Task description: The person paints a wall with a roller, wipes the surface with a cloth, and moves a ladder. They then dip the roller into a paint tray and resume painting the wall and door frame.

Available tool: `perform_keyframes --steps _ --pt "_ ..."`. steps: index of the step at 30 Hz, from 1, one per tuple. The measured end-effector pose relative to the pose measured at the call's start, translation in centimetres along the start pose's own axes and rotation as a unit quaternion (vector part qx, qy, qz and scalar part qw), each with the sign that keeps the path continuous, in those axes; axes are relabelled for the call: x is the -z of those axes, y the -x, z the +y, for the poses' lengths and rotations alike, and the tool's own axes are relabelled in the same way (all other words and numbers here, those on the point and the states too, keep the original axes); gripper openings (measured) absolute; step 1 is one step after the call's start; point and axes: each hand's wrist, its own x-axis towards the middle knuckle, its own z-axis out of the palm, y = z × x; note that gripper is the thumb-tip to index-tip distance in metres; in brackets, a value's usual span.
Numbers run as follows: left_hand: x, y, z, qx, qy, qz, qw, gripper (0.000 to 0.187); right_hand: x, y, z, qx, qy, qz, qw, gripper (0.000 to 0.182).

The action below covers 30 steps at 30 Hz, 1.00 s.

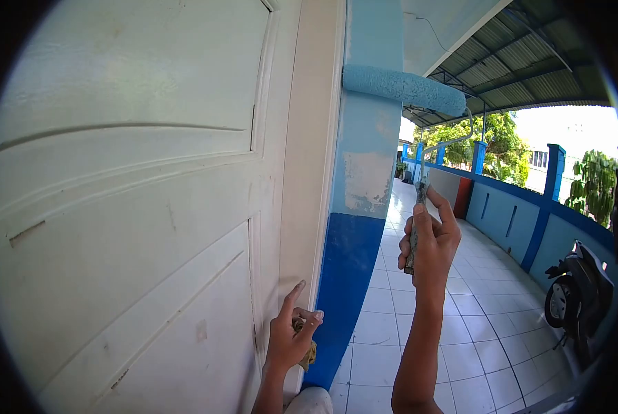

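My right hand [433,238] is closed round the grey, paint-stained handle of a paint roller [405,87]. The roller's light-blue fuzzy sleeve lies sideways across the upper wall column [367,131], which is light blue with a bare whitish patch above a dark-blue lower part. Low beside the door frame [307,172], my left hand [291,334] has its index finger stretched upward. Its other fingers are curled on a crumpled yellowish cloth [310,354], mostly hidden by the hand.
A white panelled door [136,207] fills the left side. White floor tiles [474,324] run along the walkway at right. A dark motorbike [578,297] stands by the low blue wall [505,217], under a metal roof [523,55].
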Motion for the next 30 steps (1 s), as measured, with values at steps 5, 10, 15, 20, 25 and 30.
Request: perform_keyframes --steps 5,10,15,20,25,30 --pt "-0.1 0.1 -0.1 -0.001 -0.009 -0.002 1.000 0.068 -0.7 -3.0 -1.7 0.012 -0.033 -0.001 0.999 0.037" --pt "-0.2 0.0 0.8 0.016 -0.023 -0.012 1.000 0.067 -1.9 -9.4 -5.2 0.050 -0.034 -0.001 0.998 0.041" --pt "-0.3 -0.1 0.9 0.026 -0.045 -0.017 0.999 0.069 -3.2 -13.6 -7.0 0.060 -0.053 0.003 0.997 0.042" --pt "-0.2 0.5 0.8 0.029 -0.047 -0.021 0.998 0.068 -2.6 -12.1 -6.7 0.055 -0.060 0.000 0.997 0.043" --pt "-0.3 1.1 0.1 0.010 -0.027 -0.006 1.000 0.068 -1.1 -5.1 -2.6 0.031 -0.023 -0.012 0.999 0.042" --pt "-0.1 1.6 0.4 0.016 -0.034 -0.012 0.999 0.068 0.1 1.6 0.6 -0.006 -0.015 -0.006 1.000 0.039"
